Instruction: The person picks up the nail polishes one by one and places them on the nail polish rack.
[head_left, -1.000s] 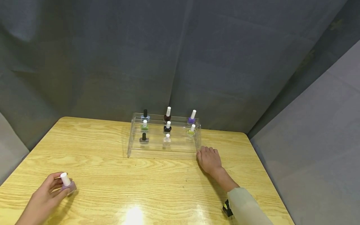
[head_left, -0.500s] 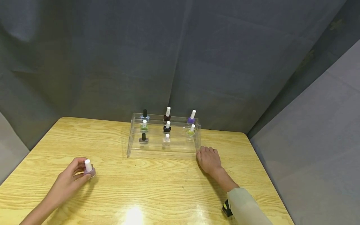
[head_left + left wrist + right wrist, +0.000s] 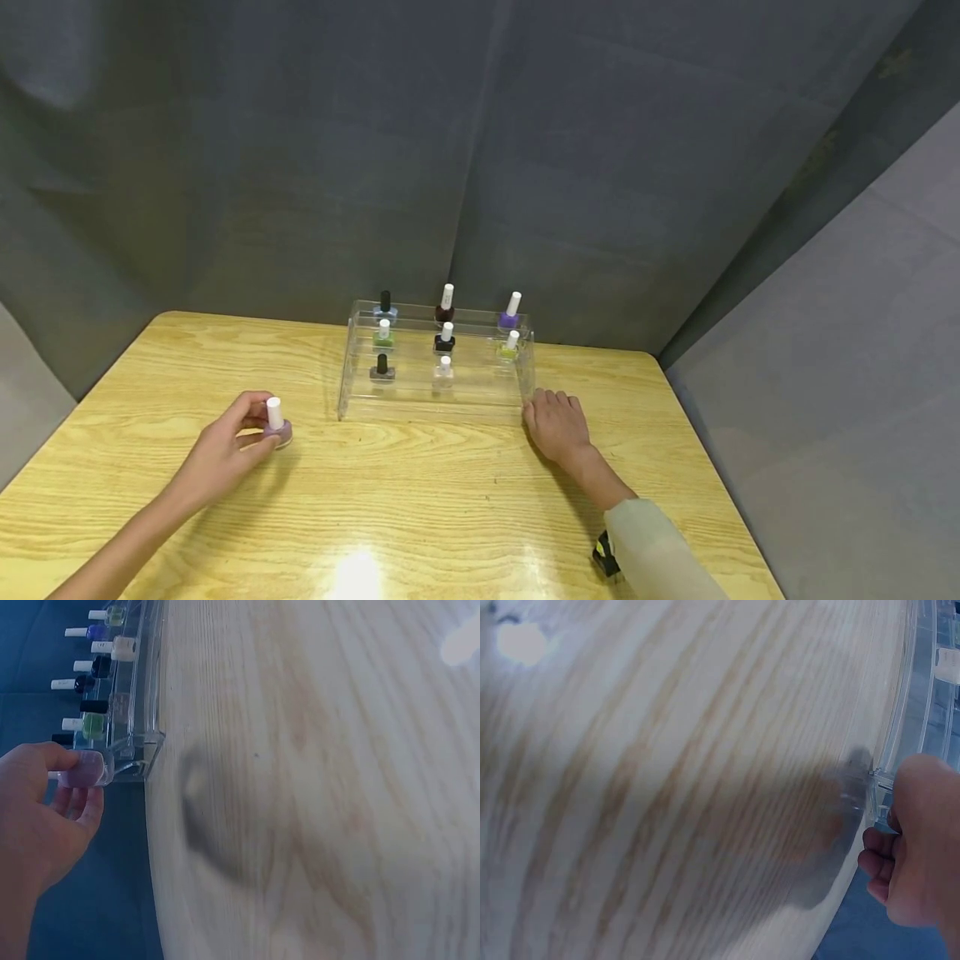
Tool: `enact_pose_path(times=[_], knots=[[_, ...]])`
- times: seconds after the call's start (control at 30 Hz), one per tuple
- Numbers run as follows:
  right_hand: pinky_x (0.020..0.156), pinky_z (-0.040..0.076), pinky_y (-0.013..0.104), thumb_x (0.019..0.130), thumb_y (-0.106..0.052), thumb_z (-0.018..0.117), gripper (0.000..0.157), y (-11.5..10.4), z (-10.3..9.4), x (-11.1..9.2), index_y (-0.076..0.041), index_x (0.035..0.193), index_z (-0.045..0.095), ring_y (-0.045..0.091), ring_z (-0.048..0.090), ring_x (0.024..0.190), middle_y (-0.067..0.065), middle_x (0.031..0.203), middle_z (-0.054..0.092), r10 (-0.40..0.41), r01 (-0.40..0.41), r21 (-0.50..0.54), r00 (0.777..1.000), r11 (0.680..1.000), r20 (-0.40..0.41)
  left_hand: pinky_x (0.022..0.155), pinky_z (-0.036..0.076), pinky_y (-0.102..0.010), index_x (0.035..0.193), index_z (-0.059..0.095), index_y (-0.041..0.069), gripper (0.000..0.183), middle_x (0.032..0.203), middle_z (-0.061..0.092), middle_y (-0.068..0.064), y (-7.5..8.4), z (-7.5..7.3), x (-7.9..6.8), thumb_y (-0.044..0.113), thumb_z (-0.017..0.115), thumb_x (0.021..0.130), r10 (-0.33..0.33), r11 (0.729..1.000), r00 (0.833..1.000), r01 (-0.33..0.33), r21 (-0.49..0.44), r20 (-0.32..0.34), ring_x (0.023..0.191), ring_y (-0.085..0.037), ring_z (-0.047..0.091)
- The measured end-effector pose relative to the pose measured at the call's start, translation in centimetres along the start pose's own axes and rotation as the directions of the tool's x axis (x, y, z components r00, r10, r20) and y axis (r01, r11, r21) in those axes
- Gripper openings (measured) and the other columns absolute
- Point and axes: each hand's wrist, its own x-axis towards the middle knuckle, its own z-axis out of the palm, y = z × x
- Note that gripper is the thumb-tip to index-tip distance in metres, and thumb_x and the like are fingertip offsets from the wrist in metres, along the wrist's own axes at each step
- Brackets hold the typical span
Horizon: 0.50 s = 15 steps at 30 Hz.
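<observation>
My left hand [image 3: 225,446] pinches a lilac nail polish bottle [image 3: 279,432] with a white cap, thumb on one side and fingers on the other. The bottle is nearly upright above the table, left of a clear stepped display rack [image 3: 480,410]. In the left wrist view the held nail polish bottle [image 3: 84,769] overlaps the rack's end, its cap mostly hidden by the hand. At the rack's front right corner, my right hand [image 3: 558,425] grips the side panel with curled fingers [image 3: 880,862]. The front tier carries a grey bottle [image 3: 382,373] and a pale one [image 3: 444,371].
On the middle tier stand green [image 3: 384,337], black [image 3: 444,342] and yellow-green [image 3: 509,350] bottles. Light blue [image 3: 385,312], dark brown [image 3: 444,312] and purple [image 3: 509,318] ones fill the back tier. A black object [image 3: 604,555] lies by the right sleeve. Dark cloth [image 3: 300,167] hangs behind the table.
My left hand has carried the lilac nail polish bottle rightward and farther from me, closer to the rack. The right hand stays at the rack's corner.
</observation>
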Motion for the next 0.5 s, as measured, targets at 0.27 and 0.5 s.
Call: enact_pose_path(times=[0.27,0.5], knots=[[0.075,0.035,0.043,0.11,-0.033,0.026,0.037,0.0,-0.1,0.0,-0.013,0.082,0.038,0.023,0.038,0.07,0.0,0.07,0.037,0.0,0.0,-0.008,1.0,1.0,0.003,0.084,0.055,-0.034,0.129,0.048,-0.003,0.041,0.108,0.06,-0.012,0.7,1.3,1.7,-0.002,0.068,0.092,-0.001,0.999,0.999,0.002,-0.036,0.033,0.098,-0.016,0.059],[0.075,0.036,0.045,0.109,-0.031,0.029,0.035,-0.5,-0.7,-0.2,-0.01,0.082,0.038,0.026,0.04,0.071,0.002,0.071,0.037,-0.012,0.012,-0.012,1.0,1.0,-0.017,0.087,0.054,-0.045,0.131,0.048,-0.003,0.043,0.109,0.06,-0.014,2.4,2.8,4.1,-0.003,0.067,0.092,-0.008,0.996,0.997,0.015,-0.09,0.078,0.101,-0.03,0.059]])
